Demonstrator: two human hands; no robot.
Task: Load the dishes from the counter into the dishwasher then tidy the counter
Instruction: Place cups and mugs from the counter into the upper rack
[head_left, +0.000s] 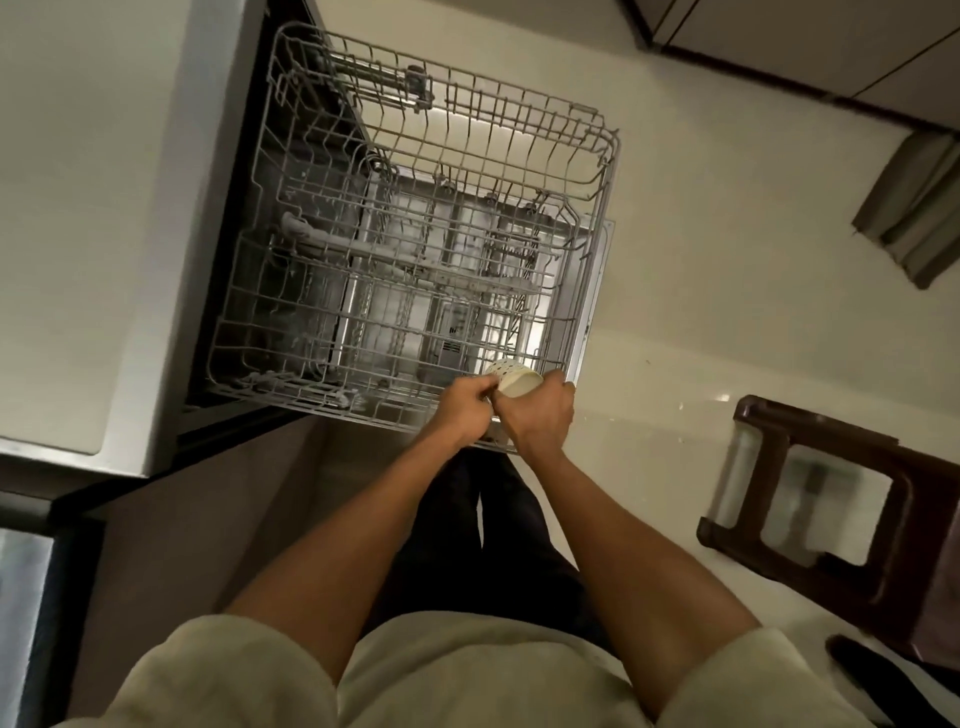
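The dishwasher's grey wire rack (415, 218) is pulled out over the open door, and I see no dishes in it. A small cream bowl with a dotted pattern (511, 378) hangs over the rack's near right corner. My right hand (537, 410) grips the bowl from its near side. My left hand (465, 402) pinches the bowl's left edge with curled fingers. Both hands touch each other just above the rack's front rim.
A pale counter (78, 218) runs along the left, above the dishwasher opening. A dark brown plastic stool (831, 514) stands on the light floor to the right. A grey cloth (919, 208) hangs at the upper right. My legs stand just before the rack.
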